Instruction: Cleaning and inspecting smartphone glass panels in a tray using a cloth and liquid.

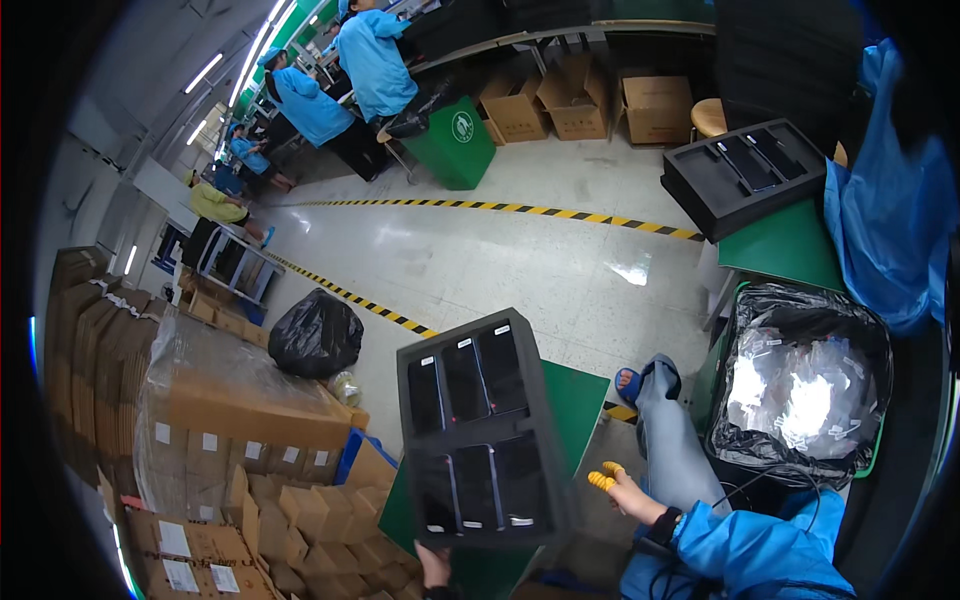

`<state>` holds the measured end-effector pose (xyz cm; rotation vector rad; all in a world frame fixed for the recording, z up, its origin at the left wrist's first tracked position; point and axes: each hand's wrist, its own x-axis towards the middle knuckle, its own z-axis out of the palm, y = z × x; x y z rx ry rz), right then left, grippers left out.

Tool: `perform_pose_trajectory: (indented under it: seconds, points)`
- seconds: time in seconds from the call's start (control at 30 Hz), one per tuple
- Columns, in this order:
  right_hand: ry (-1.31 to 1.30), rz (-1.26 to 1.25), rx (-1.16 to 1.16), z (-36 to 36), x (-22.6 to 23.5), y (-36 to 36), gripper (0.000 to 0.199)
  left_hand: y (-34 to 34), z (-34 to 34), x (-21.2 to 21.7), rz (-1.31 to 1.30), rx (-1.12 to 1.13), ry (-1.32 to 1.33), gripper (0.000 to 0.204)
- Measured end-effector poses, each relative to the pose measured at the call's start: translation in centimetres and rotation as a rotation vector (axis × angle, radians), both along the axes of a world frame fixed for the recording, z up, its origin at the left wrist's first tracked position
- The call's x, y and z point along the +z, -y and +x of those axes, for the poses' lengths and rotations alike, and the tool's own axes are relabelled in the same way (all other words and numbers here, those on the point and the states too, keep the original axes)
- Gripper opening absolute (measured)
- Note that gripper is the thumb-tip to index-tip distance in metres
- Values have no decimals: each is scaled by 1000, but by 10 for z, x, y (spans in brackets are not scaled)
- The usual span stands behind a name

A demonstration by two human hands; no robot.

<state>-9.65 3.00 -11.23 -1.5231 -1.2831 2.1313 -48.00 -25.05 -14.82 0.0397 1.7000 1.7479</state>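
Observation:
A black foam tray (470, 430) with two rows of slots sits over a green tabletop (572, 400). Several dark phone-like panels (468, 378) with small white labels lie in it. My left hand (433, 564) grips the tray's near left corner, its fingers partly hidden by the foam. Yellow covers sit on the fingertips of my right hand (628, 493); those fingers are stretched out, hold nothing and are apart from the tray. To the right stands a bin (720, 375) lined with black plastic, full of clear plastic film pieces (795, 390).
Another foam tray (700, 200) with panels stands at the far right beside hanging blue cloth (890, 220). Cardboard cartons (250, 400) and a black bag (315, 333) are at left. People in blue work farther back, near a green bin (450, 145).

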Motion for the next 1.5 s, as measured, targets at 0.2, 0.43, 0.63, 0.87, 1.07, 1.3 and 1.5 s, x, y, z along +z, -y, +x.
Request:
perform_pose_trajectory:
  seconds: [0.2,0.43,0.63,0.87,1.07,1.3,1.5]
  points:
    - [-2,63,264,18,7,-51,73,-5,100,22,-210,-266,10,50]
    - [45,208,320,25,22,-60,80,-45,149,40,132,12,374,51]
    - [76,288,-116,56,48,-108,45,-46,184,51,-106,-782,-235,44]
    - [-119,254,-367,99,34,-10,29,-147,-89,-12,2,-108,-21,37]
    - [-528,-749,-393,69,-17,22,45,-261,-93,6,161,-344,-53,45]
    - [-667,-724,-327,67,-34,24,49,-350,-68,0,174,-473,-57,44]
    - [-760,-671,-171,88,-54,18,44,-392,-54,17,187,-535,-106,43]
